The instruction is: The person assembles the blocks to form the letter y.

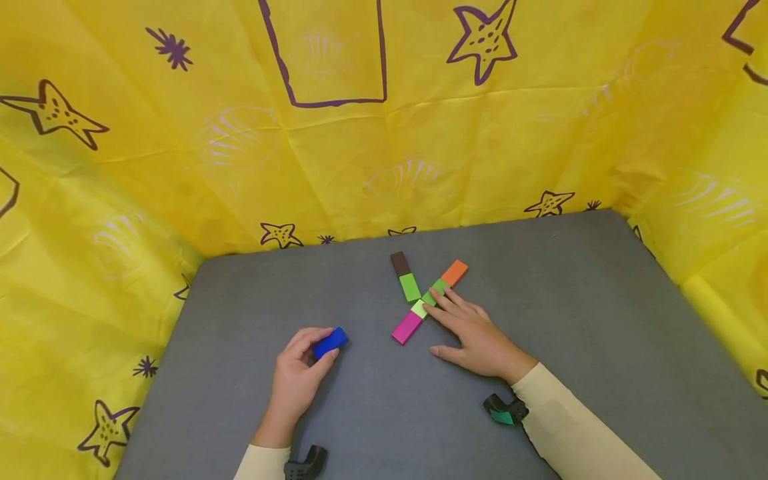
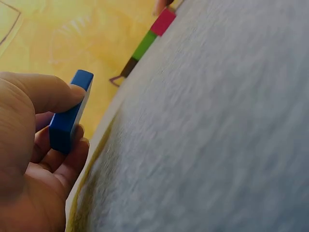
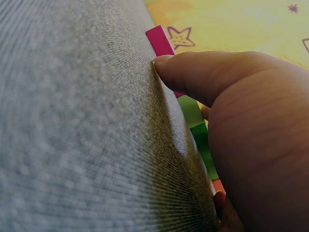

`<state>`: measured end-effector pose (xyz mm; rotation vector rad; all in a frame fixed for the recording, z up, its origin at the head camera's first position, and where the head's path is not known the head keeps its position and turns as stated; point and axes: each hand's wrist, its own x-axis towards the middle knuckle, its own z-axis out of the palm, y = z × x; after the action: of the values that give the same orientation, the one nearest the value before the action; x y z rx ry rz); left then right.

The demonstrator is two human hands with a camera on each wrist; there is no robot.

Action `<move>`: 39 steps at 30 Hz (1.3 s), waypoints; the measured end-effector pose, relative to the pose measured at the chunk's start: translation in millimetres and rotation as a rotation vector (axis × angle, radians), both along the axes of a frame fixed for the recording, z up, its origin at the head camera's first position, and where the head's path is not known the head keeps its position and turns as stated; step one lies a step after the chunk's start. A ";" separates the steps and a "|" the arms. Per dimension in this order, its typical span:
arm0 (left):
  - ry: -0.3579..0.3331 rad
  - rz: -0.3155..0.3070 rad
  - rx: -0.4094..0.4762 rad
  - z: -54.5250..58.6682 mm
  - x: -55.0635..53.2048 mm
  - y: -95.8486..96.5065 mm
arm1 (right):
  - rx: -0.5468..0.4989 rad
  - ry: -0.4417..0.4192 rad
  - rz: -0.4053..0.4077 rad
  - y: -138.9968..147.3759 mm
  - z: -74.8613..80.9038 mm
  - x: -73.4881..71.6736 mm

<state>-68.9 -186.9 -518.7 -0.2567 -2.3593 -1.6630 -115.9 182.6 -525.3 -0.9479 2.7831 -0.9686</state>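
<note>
A blue block (image 1: 331,343) is pinched between the thumb and fingers of my left hand (image 1: 295,377), left of the other blocks. The left wrist view shows that blue block (image 2: 71,116) tilted up on its edge. My right hand (image 1: 478,337) lies spread, fingertips on a green block (image 1: 436,291) and at a small light green block (image 1: 419,309). These two form a slanted row with an orange block (image 1: 454,273) at the far end and a magenta block (image 1: 407,328) at the near end. A bright green block (image 1: 411,288) and a brown block (image 1: 400,263) make a second row, angled up and left.
A grey cloth-covered table (image 1: 570,300) lies beneath everything. Yellow fabric (image 1: 336,160) with starfish and shell drawings hangs behind the table and along both sides. Each wrist wears a black device, one on the left (image 1: 307,465) and one on the right (image 1: 506,409).
</note>
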 end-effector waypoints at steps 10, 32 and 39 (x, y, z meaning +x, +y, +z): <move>0.029 -0.052 0.004 -3.4 3.3 28.7 | -0.002 -0.005 -0.002 0.3 -0.5 0.1; -0.044 -0.105 -0.290 -5.3 7.8 72.4 | 0.001 0.001 -0.015 1.4 -0.8 0.1; -0.135 -0.319 -0.166 2.5 4.9 45.4 | 0.010 0.004 -0.008 -0.5 -0.4 0.1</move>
<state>-64.0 -141.5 -516.2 -0.5979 -2.6769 -1.6612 -115.9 182.1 -525.7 -0.9397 2.7947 -0.9532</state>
